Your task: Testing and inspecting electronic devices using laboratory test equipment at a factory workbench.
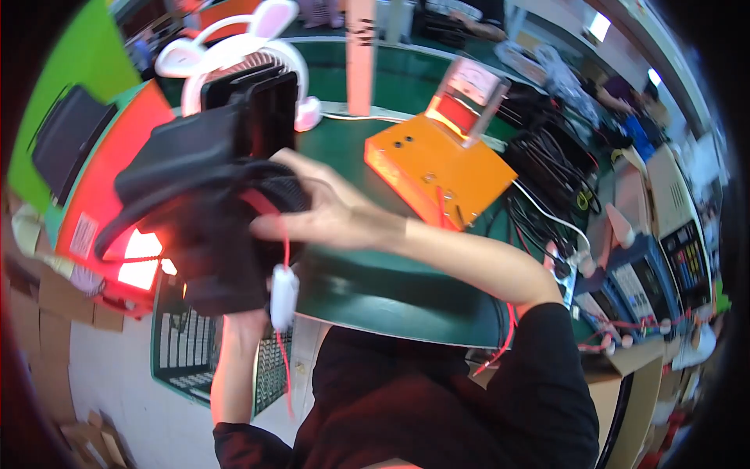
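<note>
A bulky black boxy device point(195, 227) with thick black cable is held in the air at the left, over the edge of the green table. My right hand point(320, 211) is closed on its right side, around a coiled part of the cable, thumb toward me. My left hand point(245, 322) comes up from below against the device's lower edge; its fingers are hidden behind it. A thin red cord with a white inline piece point(284, 297) dangles below my right hand. The device is smeared by motion, so its exact kind cannot be told.
An orange box point(437, 172) with an analog meter point(469, 98) stands on the green table point(375, 285). A white bunny-eared fan point(301, 70) is behind. A glowing red lamp point(141, 258) is left, a green basket point(180, 352) below. Tangled black cables point(551, 168) and instruments point(644, 273) crowd the right.
</note>
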Demonstrator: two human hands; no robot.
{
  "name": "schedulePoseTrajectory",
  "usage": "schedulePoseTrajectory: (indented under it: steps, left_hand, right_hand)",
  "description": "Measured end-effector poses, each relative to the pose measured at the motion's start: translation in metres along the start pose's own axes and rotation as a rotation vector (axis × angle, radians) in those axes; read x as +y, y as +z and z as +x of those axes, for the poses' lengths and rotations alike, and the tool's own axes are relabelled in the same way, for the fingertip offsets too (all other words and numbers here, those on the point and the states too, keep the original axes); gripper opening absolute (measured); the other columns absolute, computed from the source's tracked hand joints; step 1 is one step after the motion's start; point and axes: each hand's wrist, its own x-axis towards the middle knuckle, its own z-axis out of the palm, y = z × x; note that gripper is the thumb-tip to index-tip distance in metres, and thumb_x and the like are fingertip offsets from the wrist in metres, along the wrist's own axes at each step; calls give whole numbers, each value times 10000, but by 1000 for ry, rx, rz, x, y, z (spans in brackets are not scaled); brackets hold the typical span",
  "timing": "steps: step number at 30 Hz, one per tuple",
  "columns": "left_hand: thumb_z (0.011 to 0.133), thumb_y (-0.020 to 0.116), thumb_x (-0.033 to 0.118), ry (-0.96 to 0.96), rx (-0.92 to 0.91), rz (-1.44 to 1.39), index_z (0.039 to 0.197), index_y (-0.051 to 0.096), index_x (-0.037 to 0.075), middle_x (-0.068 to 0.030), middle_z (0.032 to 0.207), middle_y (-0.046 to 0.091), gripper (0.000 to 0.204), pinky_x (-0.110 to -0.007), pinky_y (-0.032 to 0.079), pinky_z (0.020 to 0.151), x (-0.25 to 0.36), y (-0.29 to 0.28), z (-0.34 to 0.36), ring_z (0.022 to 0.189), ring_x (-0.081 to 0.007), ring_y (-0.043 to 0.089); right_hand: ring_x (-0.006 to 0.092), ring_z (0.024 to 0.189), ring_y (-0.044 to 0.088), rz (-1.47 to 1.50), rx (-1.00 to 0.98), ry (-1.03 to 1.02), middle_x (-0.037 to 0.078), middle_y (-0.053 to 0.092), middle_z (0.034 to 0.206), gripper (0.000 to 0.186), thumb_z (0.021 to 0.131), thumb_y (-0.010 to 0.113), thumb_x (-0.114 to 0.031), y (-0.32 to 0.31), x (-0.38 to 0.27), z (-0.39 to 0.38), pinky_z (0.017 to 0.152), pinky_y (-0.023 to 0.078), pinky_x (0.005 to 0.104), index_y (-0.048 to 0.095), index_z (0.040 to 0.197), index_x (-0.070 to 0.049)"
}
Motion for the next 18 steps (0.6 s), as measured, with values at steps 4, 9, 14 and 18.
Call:
schedulePoseTrajectory:
  steps: [4,9,14,18]
  left_hand:
    - [919,393,302,-610,-276,-404,1237,383,60,-43,881,463,400,-252,423,461,-31,52,-14,639,-112,477]
    - [902,437,211,-1121,-796,-274,1185,342,-34,-38,755,340,386,-219,267,351,-46,78,-16,481,-83,329]
    - [897,450,215,-1412,-843,-423,1317,250,2,-139,1000,453,511,-350,468,643,-65,98,-24,866,-272,502]
    - [875,494,292,-916,-803,-121,1341,246,20,-144,1139,454,594,-394,465,819,-46,135,-18,1075,-303,483]
  right_hand:
    - [313,1077,428,-837,78,-198,203,469,1072,613,837,551,-488,-34,-24,-19,965,332,387,406,1107,43]
    - [357,1204,339,-1079,526,-74,259,324,1300,1033,656,718,-522,-122,-67,-33,1013,287,400,220,1336,75]
    - [186,922,609,-425,487,178,126,646,967,555,709,723,-408,-142,-68,-40,853,453,311,617,1069,0]
    - [258,950,611,-811,663,250,201,619,1011,753,694,653,-554,-157,-93,-28,828,464,338,539,1117,58]
